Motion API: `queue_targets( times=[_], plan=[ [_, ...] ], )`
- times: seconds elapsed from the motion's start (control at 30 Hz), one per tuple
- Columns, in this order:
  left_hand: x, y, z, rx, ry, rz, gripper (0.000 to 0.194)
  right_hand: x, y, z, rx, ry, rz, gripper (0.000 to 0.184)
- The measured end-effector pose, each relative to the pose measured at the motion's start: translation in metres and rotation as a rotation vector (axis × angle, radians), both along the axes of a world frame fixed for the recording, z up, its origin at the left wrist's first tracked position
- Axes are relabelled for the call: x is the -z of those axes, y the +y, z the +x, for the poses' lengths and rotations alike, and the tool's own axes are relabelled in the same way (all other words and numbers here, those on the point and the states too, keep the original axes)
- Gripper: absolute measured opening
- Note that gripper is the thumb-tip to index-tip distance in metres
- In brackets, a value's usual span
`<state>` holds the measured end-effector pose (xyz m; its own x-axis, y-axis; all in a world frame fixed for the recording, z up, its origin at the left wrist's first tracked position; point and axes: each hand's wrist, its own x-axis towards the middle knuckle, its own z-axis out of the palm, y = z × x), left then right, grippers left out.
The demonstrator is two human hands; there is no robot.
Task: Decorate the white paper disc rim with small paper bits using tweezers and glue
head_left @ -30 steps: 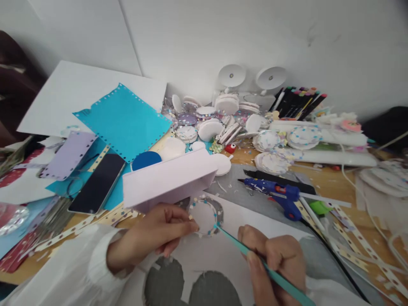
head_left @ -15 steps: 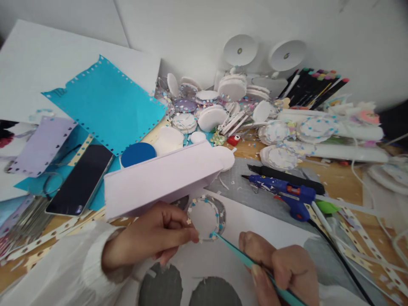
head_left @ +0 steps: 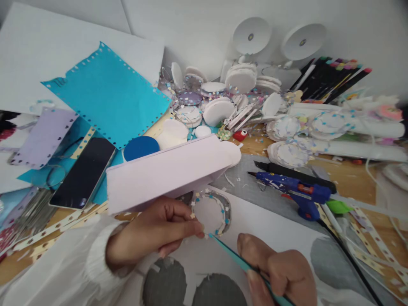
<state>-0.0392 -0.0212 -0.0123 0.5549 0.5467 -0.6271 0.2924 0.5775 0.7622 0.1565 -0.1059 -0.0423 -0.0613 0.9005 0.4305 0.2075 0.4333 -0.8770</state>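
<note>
Between the thumb and fingers of my left hand (head_left: 165, 227) is the near-left edge of a small paper ring (head_left: 227, 210), trimmed with tiny pale stars and blue bits. The ring is tilted over a white sheet with round cut-outs. My right hand (head_left: 277, 267) is closed around teal tweezers (head_left: 236, 257). Their tip meets the ring's lower edge, close to my left thumb, with a tiny blue piece at or near the point. Whether that piece is gripped or stuck on, I cannot tell.
A pale lilac box (head_left: 172, 172) stands just behind my left hand. To the right lie a blue glue gun (head_left: 290, 187) and its cord. A phone (head_left: 84, 174), a punched blue sheet (head_left: 117, 100) and piled white paper discs (head_left: 219, 111) sit farther back.
The tweezers' tip has shifted left along the ring's lower edge, closer to my left thumb. My left hand keeps its pinch. The whole view has shifted slightly.
</note>
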Motion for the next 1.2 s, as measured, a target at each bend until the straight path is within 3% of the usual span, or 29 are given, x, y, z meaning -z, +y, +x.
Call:
queue_targets(
  times=[0.1,0.3,0.5,0.67,0.97,1.2],
  plan=[
    [0.000,0.001,0.000,-0.005,0.001,-0.005,0.025,-0.003,0.002,-0.006,0.036,0.117,-0.055,0.023],
    [-0.001,0.002,-0.001,-0.004,-0.024,-0.020,0.026,-0.008,0.007,-0.006,-0.025,0.124,-0.010,0.028],
    [-0.002,0.001,-0.001,-0.027,-0.044,-0.037,0.028,-0.013,0.011,0.000,-0.088,-0.060,0.040,0.036],
    [-0.001,0.002,-0.001,-0.031,-0.043,-0.041,0.030,-0.007,0.008,0.007,-0.072,-0.199,0.080,0.034],
    [-0.001,0.002,-0.001,-0.026,-0.041,-0.025,0.031,-0.014,0.012,0.003,-0.014,-0.189,0.119,0.037],
    [-0.003,0.003,0.000,-0.032,-0.039,-0.020,0.030,-0.001,0.008,0.008,-0.042,-0.223,0.149,0.037]
  ],
)
